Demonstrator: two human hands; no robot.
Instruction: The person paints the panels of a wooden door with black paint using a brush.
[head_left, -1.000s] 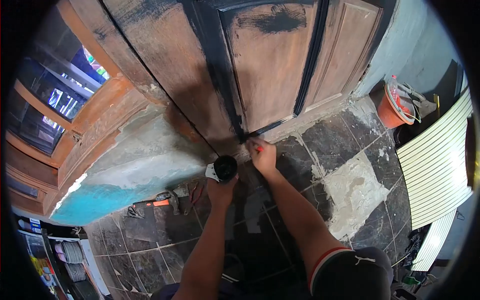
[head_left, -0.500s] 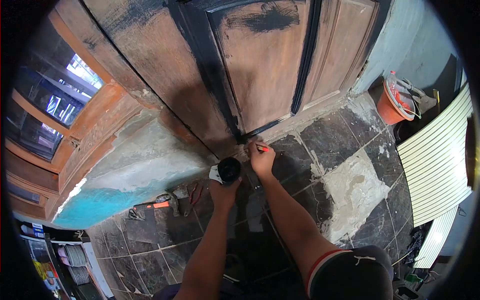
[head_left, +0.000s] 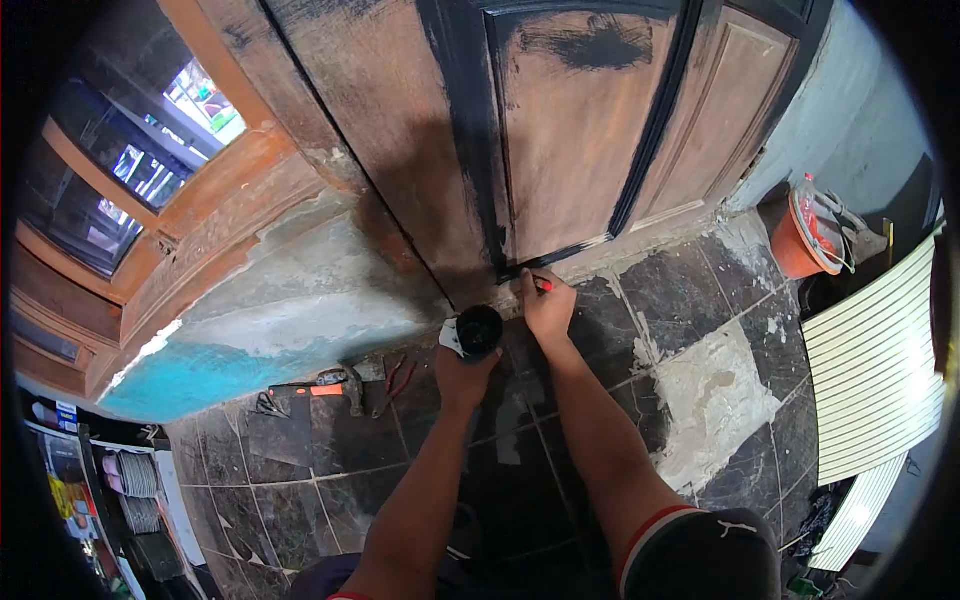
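My left hand is wrapped around a small tub of black paint, held upright with a pale, paint-marked side showing. Close to the bottom edge of the wooden door, my right hand is closed on a paintbrush. Only part of its red and black handle shows; the bristles are hidden by the fingers. Black paint covers the door's upright and the moulding around its middle panel. Bare brown wood shows across most of the panels, with a dark smear near the top.
A hammer, red-handled pliers and other tools lie on the dark floor tiles along the wall. Pale cement patches the floor on the right. An orange bucket and ribbed cream panels stand farther right.
The view has turned a little, so the door and floor appear farther right. My right hand has moved slightly closer to the door's lower edge. Both hands keep their holds.
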